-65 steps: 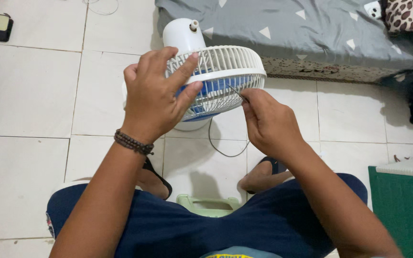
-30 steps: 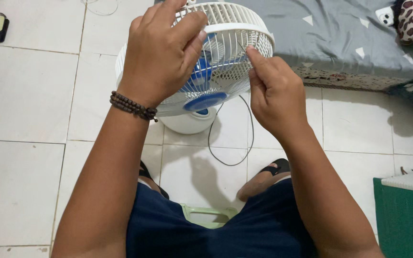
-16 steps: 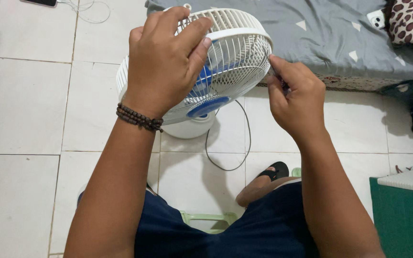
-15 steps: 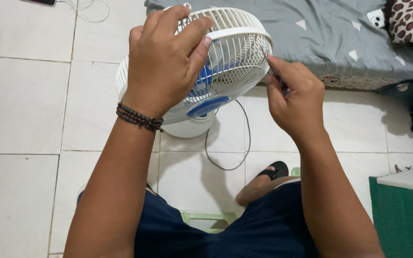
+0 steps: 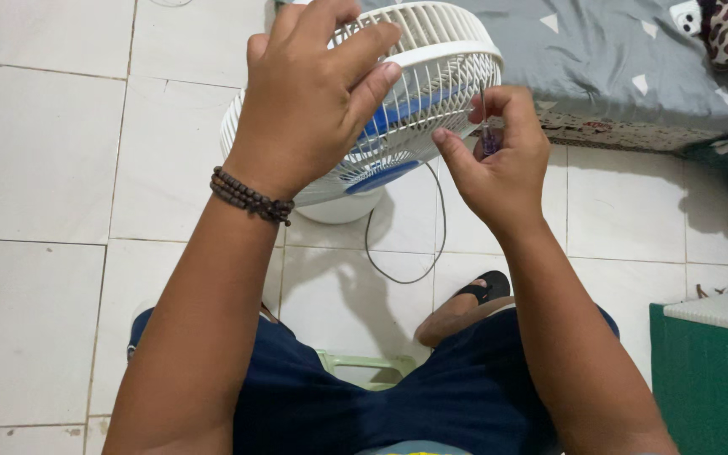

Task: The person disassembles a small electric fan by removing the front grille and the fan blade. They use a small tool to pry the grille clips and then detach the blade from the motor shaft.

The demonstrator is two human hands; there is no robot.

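A small white fan [image 5: 431, 63] with a ribbed grille and blue blades stands on the tiled floor in front of me. My left hand [image 5: 309, 97] is clamped over the top left of the grille, fingers spread across the rim. My right hand [image 5: 495, 152] is at the grille's right edge and grips a small screwdriver [image 5: 486, 126] with a thin metal shaft and dark purple handle, the shaft pointing up at the rim. A beaded bracelet [image 5: 250, 195] sits on my left wrist.
The fan's dark cord [image 5: 398, 253] loops on the floor below it. A mattress with a grey patterned sheet [image 5: 617, 59] lies behind the fan. A green box with a white lid [image 5: 709, 371] is at lower right. I sit on a pale green stool [image 5: 364, 366].
The fan head has tilted and shifted slightly right. My right hand has turned palm-up at the rim, so the screwdriver now stands upright against the grille's edge.
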